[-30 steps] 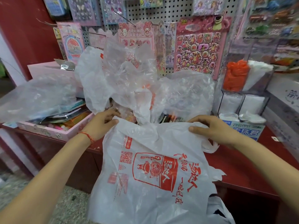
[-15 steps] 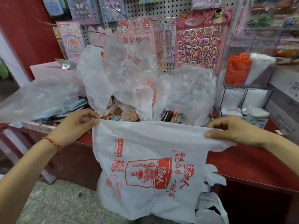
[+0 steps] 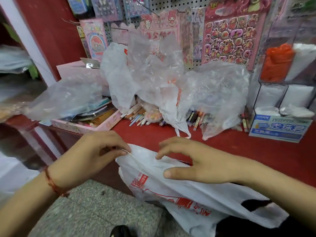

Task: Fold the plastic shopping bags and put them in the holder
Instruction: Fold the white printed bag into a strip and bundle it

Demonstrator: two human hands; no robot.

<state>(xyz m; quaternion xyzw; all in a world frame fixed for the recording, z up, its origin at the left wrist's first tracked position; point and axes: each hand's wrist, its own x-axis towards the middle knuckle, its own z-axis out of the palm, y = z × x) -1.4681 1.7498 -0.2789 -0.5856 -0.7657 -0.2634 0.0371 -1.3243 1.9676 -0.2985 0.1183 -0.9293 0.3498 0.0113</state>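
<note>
1. The left hand [image 3: 95, 156] pinches the top edge of a white bag [image 3: 188, 190] between thumb and fingers.
2. The right hand [image 3: 196, 165] is spread over the bag. Its thumb lies flat on the plastic and one fingertip touches it. The hand is not closed on the bag.
3. The two hands are near each other, left one on the bag's left corner, right one just beside it.
4. The white bag has red print on it. Its top lies at the near edge of the red bench [image 3: 239, 147]. The rest hangs down toward the floor [image 3: 102, 211].
5. A red string [image 3: 53, 183] is tied around the left wrist.
6. A pile of bags [image 3: 162, 74], clear and white, stands far back on the bench, all crumpled.
7. Pens [image 3: 136, 117] lie under the pile.
8. A pink tray [image 3: 89, 124] full of small things sits on the left side of the bench.
9. The clear holder [image 3: 266, 100] stands at the far right. Orange bags [image 3: 277, 62] fill one top slot, with white ones beside them.
10. A blue box [image 3: 278, 129] sits in front of the holder.
11. Sticker sheets [image 3: 230, 40] hang on the wall behind.
</note>
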